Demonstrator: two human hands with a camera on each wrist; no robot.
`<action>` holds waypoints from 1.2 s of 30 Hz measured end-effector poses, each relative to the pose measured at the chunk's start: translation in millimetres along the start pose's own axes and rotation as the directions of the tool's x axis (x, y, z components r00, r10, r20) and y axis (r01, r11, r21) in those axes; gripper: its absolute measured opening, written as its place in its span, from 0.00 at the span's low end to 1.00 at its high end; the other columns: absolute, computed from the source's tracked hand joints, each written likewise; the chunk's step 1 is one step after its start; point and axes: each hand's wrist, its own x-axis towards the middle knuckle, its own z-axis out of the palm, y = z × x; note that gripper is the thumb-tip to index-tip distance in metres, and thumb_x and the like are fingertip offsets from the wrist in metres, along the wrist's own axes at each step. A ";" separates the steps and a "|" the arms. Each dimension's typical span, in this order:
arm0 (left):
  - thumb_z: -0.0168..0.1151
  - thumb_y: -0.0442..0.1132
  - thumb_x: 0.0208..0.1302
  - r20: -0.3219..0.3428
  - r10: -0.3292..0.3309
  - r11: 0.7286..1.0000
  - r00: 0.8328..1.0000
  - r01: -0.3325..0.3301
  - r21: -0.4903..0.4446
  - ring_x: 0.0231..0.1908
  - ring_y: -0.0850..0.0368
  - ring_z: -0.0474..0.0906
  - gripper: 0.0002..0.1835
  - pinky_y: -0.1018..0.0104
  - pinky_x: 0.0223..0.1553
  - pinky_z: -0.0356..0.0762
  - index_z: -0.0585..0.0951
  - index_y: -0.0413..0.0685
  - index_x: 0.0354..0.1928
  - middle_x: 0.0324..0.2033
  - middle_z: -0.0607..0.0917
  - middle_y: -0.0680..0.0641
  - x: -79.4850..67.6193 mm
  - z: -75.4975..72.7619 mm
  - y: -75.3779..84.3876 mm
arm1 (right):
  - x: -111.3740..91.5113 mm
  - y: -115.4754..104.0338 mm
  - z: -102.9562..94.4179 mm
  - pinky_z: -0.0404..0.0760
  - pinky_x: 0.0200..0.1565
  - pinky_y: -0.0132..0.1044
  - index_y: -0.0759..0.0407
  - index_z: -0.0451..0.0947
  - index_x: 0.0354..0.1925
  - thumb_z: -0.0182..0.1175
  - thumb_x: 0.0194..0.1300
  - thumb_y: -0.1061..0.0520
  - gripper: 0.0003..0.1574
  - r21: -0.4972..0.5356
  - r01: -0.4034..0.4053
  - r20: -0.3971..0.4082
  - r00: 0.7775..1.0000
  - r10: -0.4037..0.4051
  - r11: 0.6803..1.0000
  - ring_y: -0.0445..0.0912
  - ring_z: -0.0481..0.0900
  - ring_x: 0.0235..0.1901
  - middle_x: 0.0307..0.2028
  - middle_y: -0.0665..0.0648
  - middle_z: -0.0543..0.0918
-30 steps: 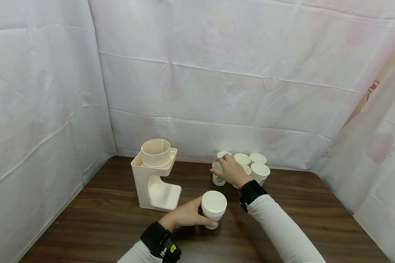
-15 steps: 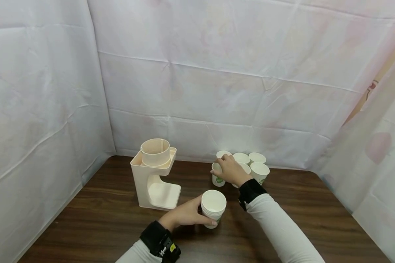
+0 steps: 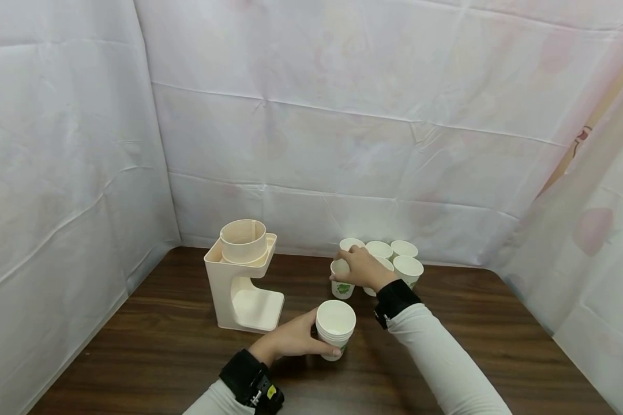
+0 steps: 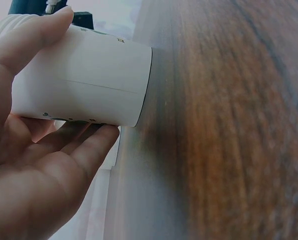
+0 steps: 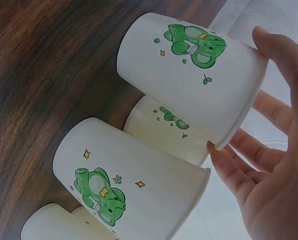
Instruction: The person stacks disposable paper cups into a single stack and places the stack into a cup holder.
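Note:
My left hand (image 3: 295, 338) holds a short stack of nested white paper cups (image 3: 335, 329) upright on the table, thumb on the near side. In the left wrist view the stack (image 4: 84, 75) lies between thumb and fingers, its base close to the wood. Farther back, my right hand (image 3: 363, 268) holds the front-left paper cup (image 3: 342, 289) of a group by its rim. In the right wrist view that cup (image 5: 188, 75) bears a green bear print; the thumb and fingers are at opposite sides of its rim. A neighbouring cup (image 5: 129, 180) stands beside it.
Several more single paper cups (image 3: 408, 271) stand close together behind and right of my right hand, near the back curtain (image 3: 311, 144). A cream holder (image 3: 220, 294) with a round cup-like top (image 3: 244, 242) stands left on the dark wooden table (image 3: 150, 346).
The cup at my right hand has shifted slightly toward me, away from the cups behind it. My left hand keeps the stack in the same place.

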 end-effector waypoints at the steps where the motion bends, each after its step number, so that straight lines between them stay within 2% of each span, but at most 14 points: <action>1: 0.76 0.39 0.57 -0.001 0.000 1.000 1.000 0.000 0.001 0.60 0.60 0.72 0.47 0.58 0.62 0.66 0.60 0.54 0.75 0.58 0.77 0.57 -0.1 -0.1 0.0 | -0.1 -0.4 -0.5 0.80 0.44 0.49 0.55 0.79 0.56 0.69 0.63 0.40 0.30 0.007 0.000 0.004 1.000 0.000 1.000 0.57 0.77 0.45 0.48 0.65 0.77; 11: 0.76 0.39 0.57 -0.005 0.004 1.000 1.000 -0.004 -0.002 0.59 0.60 0.73 0.46 0.59 0.62 0.66 0.61 0.55 0.74 0.57 0.78 0.57 -0.3 0.0 -2.1 | 0.9 -6.0 -0.2 0.80 0.40 0.48 0.53 0.78 0.54 0.71 0.60 0.38 0.31 0.001 -0.016 0.023 1.000 0.016 1.000 0.55 0.77 0.41 0.44 0.61 0.77; 20: 0.76 0.39 0.58 -0.001 0.006 1.000 1.000 -0.006 0.001 0.59 0.59 0.73 0.45 0.59 0.61 0.67 0.61 0.54 0.74 0.57 0.78 0.56 0.5 -0.6 -0.8 | 0.0 -8.6 -0.1 0.78 0.46 0.53 0.52 0.78 0.56 0.69 0.62 0.38 0.30 -0.015 -0.031 0.042 0.999 0.031 0.999 0.57 0.78 0.42 0.46 0.61 0.77; 27: 0.76 0.40 0.58 0.008 -0.001 1.000 1.000 0.001 0.005 0.60 0.60 0.73 0.45 0.59 0.62 0.67 0.60 0.54 0.74 0.58 0.77 0.57 -0.2 -0.8 -0.4 | -1.8 -11.3 0.5 0.80 0.41 0.49 0.52 0.77 0.53 0.68 0.63 0.39 0.28 -0.001 -0.047 0.054 0.997 0.047 0.999 0.55 0.79 0.40 0.45 0.61 0.77; 36: 0.76 0.40 0.58 0.011 0.013 1.000 1.000 -0.013 0.009 0.60 0.59 0.73 0.45 0.60 0.61 0.68 0.60 0.54 0.74 0.58 0.77 0.56 1.2 -0.4 -1.6 | -7.3 -10.6 -0.3 0.81 0.41 0.48 0.53 0.74 0.52 0.67 0.64 0.39 0.27 -0.003 -0.039 0.064 0.997 0.039 0.999 0.55 0.80 0.43 0.45 0.62 0.78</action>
